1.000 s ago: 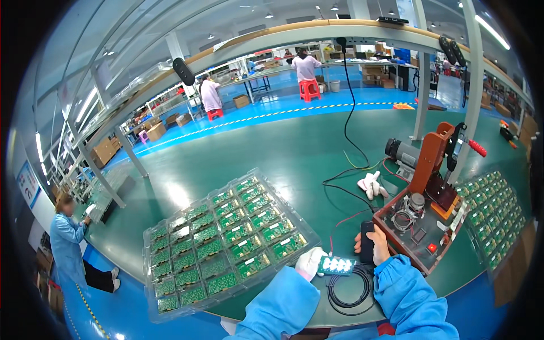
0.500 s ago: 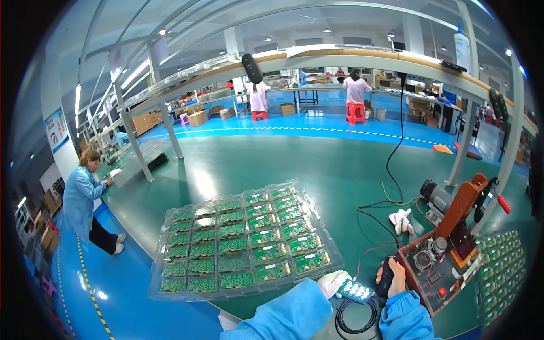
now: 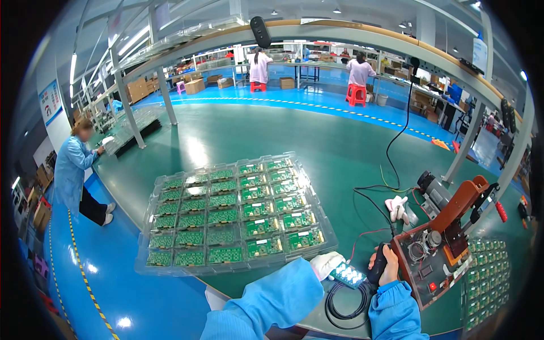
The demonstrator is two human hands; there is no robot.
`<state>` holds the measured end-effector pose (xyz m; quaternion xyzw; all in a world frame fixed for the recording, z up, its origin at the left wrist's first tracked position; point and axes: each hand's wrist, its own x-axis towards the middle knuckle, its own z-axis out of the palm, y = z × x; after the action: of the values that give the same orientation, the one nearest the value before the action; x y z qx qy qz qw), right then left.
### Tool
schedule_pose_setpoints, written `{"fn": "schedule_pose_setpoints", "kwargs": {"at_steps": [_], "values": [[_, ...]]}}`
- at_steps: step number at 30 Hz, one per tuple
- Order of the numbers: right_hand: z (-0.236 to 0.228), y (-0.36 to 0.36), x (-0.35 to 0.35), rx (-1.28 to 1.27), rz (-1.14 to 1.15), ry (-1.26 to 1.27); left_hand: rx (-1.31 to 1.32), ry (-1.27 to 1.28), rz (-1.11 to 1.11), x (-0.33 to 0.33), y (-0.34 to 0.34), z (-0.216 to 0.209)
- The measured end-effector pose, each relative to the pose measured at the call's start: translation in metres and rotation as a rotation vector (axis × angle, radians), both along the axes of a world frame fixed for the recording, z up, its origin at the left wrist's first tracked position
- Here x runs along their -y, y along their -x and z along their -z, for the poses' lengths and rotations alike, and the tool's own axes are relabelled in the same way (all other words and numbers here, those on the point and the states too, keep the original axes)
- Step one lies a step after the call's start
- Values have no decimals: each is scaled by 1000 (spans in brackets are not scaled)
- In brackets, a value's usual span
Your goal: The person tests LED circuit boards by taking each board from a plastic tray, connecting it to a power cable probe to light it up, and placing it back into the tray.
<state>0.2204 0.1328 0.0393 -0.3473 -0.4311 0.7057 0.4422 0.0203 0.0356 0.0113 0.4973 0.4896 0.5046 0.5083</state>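
My left hand (image 3: 324,264), in a white glove, pinches the edge of a small green circuit board (image 3: 347,275) with bright white spots across its face. Close by on the right, my bare right hand (image 3: 390,265) is wrapped round a black handheld device (image 3: 376,268), whose lower end is beside the board. I cannot make out what kind of device it is. A coil of black cable (image 3: 330,311) lies under the two hands. Left of them is a clear plastic tray (image 3: 187,272) with rows of green circuit boards (image 3: 262,226).
Right of my hands stands a red-brown fixture (image 3: 408,266) with a raised arm and red-handled lever (image 3: 501,212). Another tray of boards (image 3: 486,277) lies beyond it. A crumpled white glove (image 3: 397,209) and a hanging black cord (image 3: 389,153) are behind. A co-worker (image 3: 76,170) stands far left.
The whole view has shifted, so the tray and fixture sit a little higher and further left in the picture. Both hands keep their hold on the board and the black device.
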Motion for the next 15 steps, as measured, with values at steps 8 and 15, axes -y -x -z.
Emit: {"fn": "schedule_pose_setpoints", "kwargs": {"at_steps": [8, 15], "values": [[-1, 0, 4, 10, -11, 34, -42, 26, 10, 5, 0, -7], [-1, -2, 3, 14, 1, 18, -67, 18, 13, 4, -1, -5]]}}
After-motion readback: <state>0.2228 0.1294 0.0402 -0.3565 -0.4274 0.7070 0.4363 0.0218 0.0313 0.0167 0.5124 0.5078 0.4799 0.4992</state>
